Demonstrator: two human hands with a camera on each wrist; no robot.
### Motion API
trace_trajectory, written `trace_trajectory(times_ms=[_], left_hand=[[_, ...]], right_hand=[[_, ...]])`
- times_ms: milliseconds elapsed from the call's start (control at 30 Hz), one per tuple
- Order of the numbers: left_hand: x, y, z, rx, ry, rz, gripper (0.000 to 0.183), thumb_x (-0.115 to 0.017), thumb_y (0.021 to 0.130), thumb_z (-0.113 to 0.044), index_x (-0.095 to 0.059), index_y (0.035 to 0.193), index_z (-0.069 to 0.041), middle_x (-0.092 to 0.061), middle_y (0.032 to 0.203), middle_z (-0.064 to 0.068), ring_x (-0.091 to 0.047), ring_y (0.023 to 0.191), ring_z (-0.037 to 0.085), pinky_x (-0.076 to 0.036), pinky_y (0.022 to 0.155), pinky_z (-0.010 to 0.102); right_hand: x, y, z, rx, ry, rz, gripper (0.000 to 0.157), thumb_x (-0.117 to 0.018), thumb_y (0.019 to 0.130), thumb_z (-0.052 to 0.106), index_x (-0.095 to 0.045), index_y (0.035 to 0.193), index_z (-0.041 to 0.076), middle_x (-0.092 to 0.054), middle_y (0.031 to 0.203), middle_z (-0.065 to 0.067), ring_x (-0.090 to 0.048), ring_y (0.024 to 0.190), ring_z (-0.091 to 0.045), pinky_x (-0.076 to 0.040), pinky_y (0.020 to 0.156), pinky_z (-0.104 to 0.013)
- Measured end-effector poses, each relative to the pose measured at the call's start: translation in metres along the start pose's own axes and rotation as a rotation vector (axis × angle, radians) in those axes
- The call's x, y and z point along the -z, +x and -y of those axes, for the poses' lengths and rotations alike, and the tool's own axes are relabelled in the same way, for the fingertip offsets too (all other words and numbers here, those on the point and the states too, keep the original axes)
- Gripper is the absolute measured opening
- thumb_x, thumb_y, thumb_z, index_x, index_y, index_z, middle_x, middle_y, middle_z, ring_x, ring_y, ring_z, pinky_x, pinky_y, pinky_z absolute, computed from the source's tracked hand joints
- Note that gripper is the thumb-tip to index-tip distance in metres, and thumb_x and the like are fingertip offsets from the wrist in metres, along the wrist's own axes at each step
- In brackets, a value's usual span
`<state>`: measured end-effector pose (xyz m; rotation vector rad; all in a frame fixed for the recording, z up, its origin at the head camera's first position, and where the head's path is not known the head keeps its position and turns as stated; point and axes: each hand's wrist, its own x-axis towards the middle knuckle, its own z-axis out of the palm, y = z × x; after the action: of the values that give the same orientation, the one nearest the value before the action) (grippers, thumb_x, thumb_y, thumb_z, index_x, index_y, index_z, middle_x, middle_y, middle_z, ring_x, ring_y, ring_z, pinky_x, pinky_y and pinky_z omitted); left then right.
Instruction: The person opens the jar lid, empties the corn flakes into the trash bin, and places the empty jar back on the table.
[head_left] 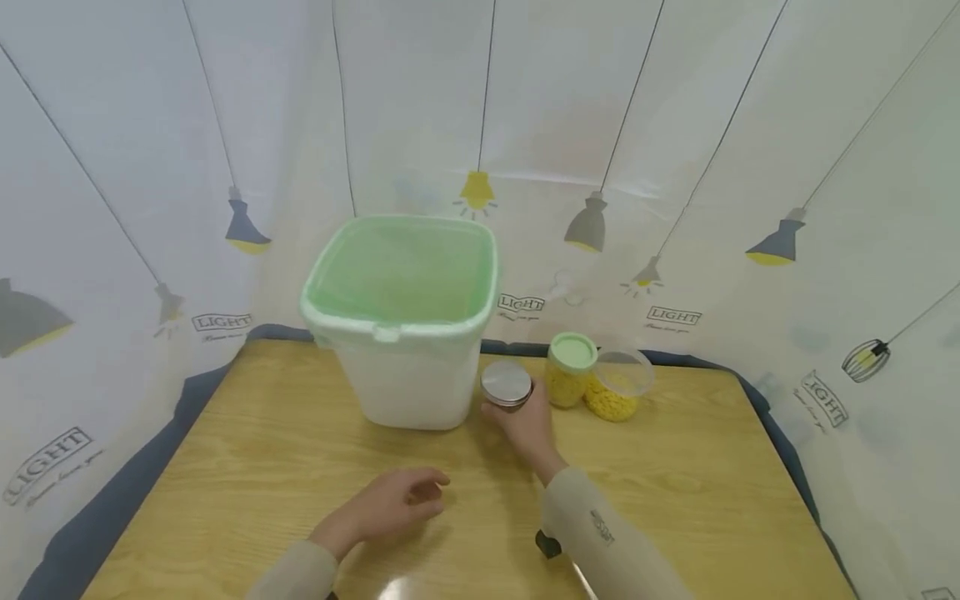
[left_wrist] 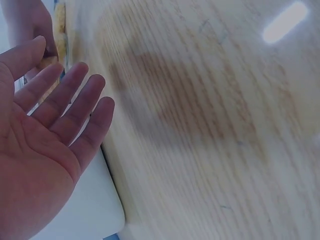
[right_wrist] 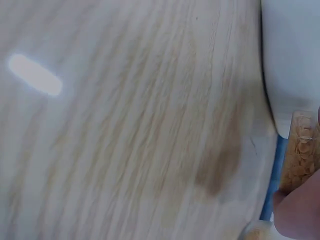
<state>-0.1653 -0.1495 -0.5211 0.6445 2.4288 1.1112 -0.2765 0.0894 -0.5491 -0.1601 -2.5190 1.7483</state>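
Note:
My right hand (head_left: pixel 525 425) grips a clear jar with a silver lid (head_left: pixel 506 382), just right of the large bin. In the right wrist view the jar (right_wrist: pixel 302 150) shows flat, flaky pieces behind its clear wall, with part of my hand over its lower end. My left hand (head_left: pixel 393 502) hovers over the near part of the table, holding nothing. Its fingers (left_wrist: pixel 92 125) are spread and relaxed in the left wrist view. Right of the held jar stands a jar with a light green lid (head_left: pixel 573 352) and yellow contents.
A white bin with a green lid (head_left: pixel 386 329) stands at the back, left of the jars. Beside the green-lidded jar is a clear-lidded container (head_left: pixel 611 400) of yellow pieces. The wooden table (head_left: pixel 247 475) meets a lamp-patterned curtain (head_left: pixel 540 250) at its back edge.

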Motion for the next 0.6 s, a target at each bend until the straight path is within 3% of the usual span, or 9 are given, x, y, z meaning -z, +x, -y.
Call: trace_trajectory(times_ms=[167,367,600], left_hand=[[0.001,0.003,-0.004,-0.02,0.002,-0.005,0.043,-0.059,0.097,-0.031,-0.057,0.133,-0.008,-0.068,0.118,0.008,-0.064,0.106,0.022,-0.055,0.09,0.038],[0.005,0.007,-0.011,-0.027,-0.016,-0.053,0.051,-0.058,0.097,-0.036,-0.05,0.14,-0.012,-0.061,0.13,0.014,-0.061,0.113,0.028,-0.052,0.095,0.047],[0.008,0.016,-0.028,-0.133,0.038,-0.142,0.052,-0.06,0.096,-0.033,-0.049,0.141,-0.009,-0.057,0.138,0.01,-0.057,0.122,0.028,-0.051,0.099,0.047]], right_hand=[[0.019,-0.015,0.003,0.026,-0.057,0.017,0.093,-0.086,0.072,0.03,-0.031,0.143,0.008,-0.049,0.139,-0.014,-0.05,0.129,-0.03,-0.04,0.111,-0.047],[0.038,-0.034,0.008,0.054,-0.074,0.051,0.095,-0.087,0.071,0.027,-0.029,0.144,0.008,-0.049,0.14,-0.016,-0.049,0.131,-0.031,-0.041,0.11,-0.048],[0.055,-0.061,0.012,0.115,-0.026,0.102,0.093,-0.089,0.069,0.024,-0.032,0.141,0.006,-0.048,0.141,-0.015,-0.047,0.133,-0.03,-0.038,0.112,-0.048]])
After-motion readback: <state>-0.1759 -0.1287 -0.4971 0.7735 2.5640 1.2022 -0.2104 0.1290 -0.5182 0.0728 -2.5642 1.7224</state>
